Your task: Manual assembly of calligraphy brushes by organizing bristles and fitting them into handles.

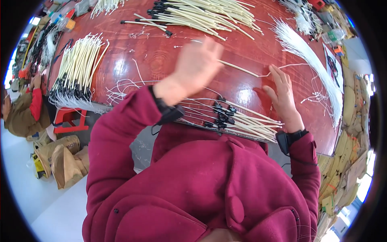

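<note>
My left hand (196, 66) is raised above the red-brown table (161, 60), blurred, and holds a thin cream sleeved wire (238, 67) that runs right toward my right hand. My right hand (283, 94) rests flat on the table with fingers spread, its fingertips on the white wire end of that piece. Just in front of me, at the table's near edge, lies a small pile of cream sleeved wires with black connectors (231, 117).
A big bundle of the same sleeved wires (78, 70) lies at the left, another heap (201, 16) at the far side, and a sheaf of white wires (310, 60) at the right. Brown paper sacks (60, 159) stand on the floor; a person in red sits at the far left (32, 105).
</note>
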Tool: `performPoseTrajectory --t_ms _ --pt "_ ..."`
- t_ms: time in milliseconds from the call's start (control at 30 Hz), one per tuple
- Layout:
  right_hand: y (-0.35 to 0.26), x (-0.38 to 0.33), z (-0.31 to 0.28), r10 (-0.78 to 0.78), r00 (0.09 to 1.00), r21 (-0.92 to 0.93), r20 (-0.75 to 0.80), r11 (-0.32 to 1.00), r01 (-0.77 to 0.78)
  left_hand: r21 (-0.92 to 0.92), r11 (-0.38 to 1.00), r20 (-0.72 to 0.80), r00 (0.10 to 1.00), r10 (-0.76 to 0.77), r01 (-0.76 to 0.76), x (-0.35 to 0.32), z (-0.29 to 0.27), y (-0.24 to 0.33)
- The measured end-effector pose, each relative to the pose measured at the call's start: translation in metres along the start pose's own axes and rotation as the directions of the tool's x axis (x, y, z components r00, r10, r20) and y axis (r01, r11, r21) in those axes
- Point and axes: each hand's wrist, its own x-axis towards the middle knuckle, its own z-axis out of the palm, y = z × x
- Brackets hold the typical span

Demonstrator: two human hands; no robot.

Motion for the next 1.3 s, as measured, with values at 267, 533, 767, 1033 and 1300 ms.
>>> performPoseTrajectory --t_ms 267,533,767,1033,1300 --pt "-0.032 0.045 0.026 -0.238 0.968 -0.039 -0.073 0.971 0.236 -0.167 0.954 0.2 0.956 -0.215 0.25 -0.028 0.013 -0.047" --pt "-0.025 0.029 0.012 -0.328 0.942 -0.065 -0.075 0.944 0.323 -0.356 0.907 0.15 0.971 -0.184 0.227 -0.046 -0.013 -0.053" --pt "-0.015 -0.028 -0.033 -0.188 0.982 0.124 -0.006 0.974 0.187 0.237 0.909 0.028 0.933 -0.358 0.342 -0.154 -0.092 -0.187" --pt "-0.011 -0.05 -0.048 -0.154 0.986 0.146 0.07 0.979 0.143 0.111 0.94 0.049 0.942 -0.331 0.324 -0.101 -0.084 -0.113" --pt "0.123 0.037 -0.053 0.042 0.96 -0.258 -0.278 0.959 -0.117 -0.245 0.956 0.165 0.965 0.202 -0.159 0.04 0.008 0.014"
